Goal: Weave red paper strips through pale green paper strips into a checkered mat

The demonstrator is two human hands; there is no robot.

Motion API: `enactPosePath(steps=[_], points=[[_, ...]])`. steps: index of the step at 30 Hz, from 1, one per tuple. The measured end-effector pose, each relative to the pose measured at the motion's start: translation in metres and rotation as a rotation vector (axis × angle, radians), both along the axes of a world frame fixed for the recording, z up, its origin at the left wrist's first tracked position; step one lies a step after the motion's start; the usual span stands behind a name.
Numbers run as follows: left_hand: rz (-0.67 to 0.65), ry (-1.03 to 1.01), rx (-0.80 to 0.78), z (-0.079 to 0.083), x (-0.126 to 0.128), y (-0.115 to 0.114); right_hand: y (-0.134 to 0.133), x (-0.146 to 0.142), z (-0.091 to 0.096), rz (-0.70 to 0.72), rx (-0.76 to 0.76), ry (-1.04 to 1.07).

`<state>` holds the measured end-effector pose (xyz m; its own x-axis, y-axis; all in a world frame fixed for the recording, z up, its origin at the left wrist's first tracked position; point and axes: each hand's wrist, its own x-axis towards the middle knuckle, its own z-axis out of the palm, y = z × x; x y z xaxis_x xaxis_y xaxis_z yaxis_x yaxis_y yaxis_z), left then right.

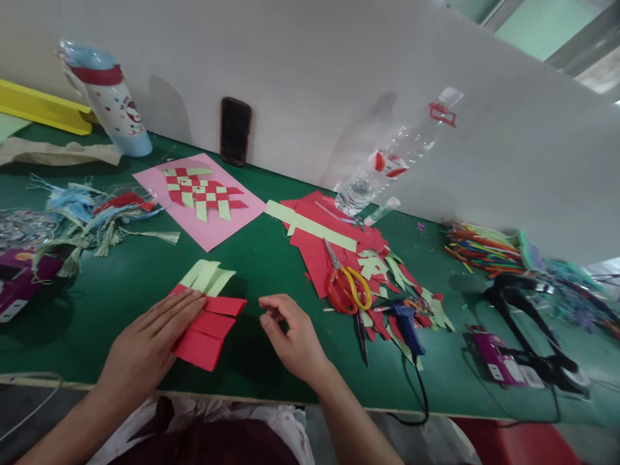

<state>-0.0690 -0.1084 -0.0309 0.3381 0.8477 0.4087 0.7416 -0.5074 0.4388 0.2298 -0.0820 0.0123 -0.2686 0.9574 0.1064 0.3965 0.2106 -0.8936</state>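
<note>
Red paper strips (pixel 207 330) are pressed flat beneath the open left hand (pixel 150 342); the right hand (pixel 293 337) is released, empty. Pale green strips (pixel 206 276) may shift if pressure is lifted.

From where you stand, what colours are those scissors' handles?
The scissors have one orange-red handle and one yellow handle, clearest in the head view.

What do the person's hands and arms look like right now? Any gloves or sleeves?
The left hand and right hand are bare, with no gloves, and no ring or watch shows. The left forearm and right forearm show no sleeve. Between them is a dark maroon top with white fabric around it.
</note>
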Motion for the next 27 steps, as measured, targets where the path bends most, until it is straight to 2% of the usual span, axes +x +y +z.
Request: enactPosePath(steps=[5, 7, 10, 13, 15, 17, 19, 22, 27], points=[[-0.052, 0.102, 0.008, -0.015, 0.008, -0.003, 0.0, -0.004, 0.001, 0.011, -0.012, -0.04], [-0.065, 0.128, -0.002, -0.016, 0.016, -0.007, 0.002, -0.005, 0.003, -0.007, 0.01, -0.048], [-0.117, 0.135, -0.009, -0.008, 0.026, -0.011, 0.006, -0.008, 0.01, 0.0, 0.131, -0.111], [-0.161, 0.113, -0.018, 0.007, 0.02, -0.014, 0.007, -0.017, 0.018, 0.096, 0.265, -0.21], [-0.071, 0.072, -0.104, 0.017, 0.008, -0.013, 0.005, -0.027, 0.022, 0.211, 0.324, -0.282], [0.189, 0.035, -0.2, 0.023, -0.004, -0.008, 0.002, -0.037, 0.023, 0.329, 0.368, -0.388], [0.355, 0.066, -0.295, 0.025, -0.011, 0.0, 0.0, -0.047, 0.022, 0.422, 0.398, -0.509], [0.348, 0.111, -0.403, 0.021, -0.01, 0.014, -0.003, -0.056, 0.016, 0.51, 0.405, -0.638], [0.281, 0.116, -0.435, 0.016, -0.003, 0.026, -0.002, -0.054, 0.005, 0.547, 0.396, -0.694]])
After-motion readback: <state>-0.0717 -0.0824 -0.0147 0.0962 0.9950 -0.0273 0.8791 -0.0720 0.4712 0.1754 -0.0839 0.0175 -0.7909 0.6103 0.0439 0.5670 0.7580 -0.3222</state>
